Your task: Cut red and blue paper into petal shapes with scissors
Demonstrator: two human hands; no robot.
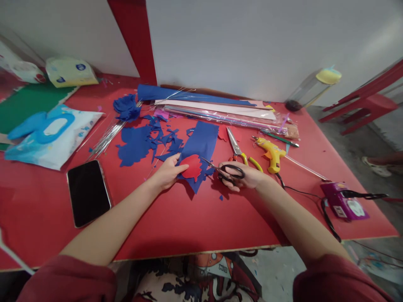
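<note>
My left hand pinches a red leaf-shaped template flat against a strip of blue craft sheet. Black-handled scissors are in my right hand, fingers through the loops, with the blades pointing left at the strip's right edge beside the template. Small blue offcuts lie by the blades. Left of the strip rests a pile of jagged blue cut pieces and scraps. A second pair of scissors, with orange and yellow handles, lies just beyond my right hand.
A yellow glue gun is on the right, its cord near a purple power box. On the left are a phone, a wipes pack and wire stems. Rolled sheets line the back of the red table.
</note>
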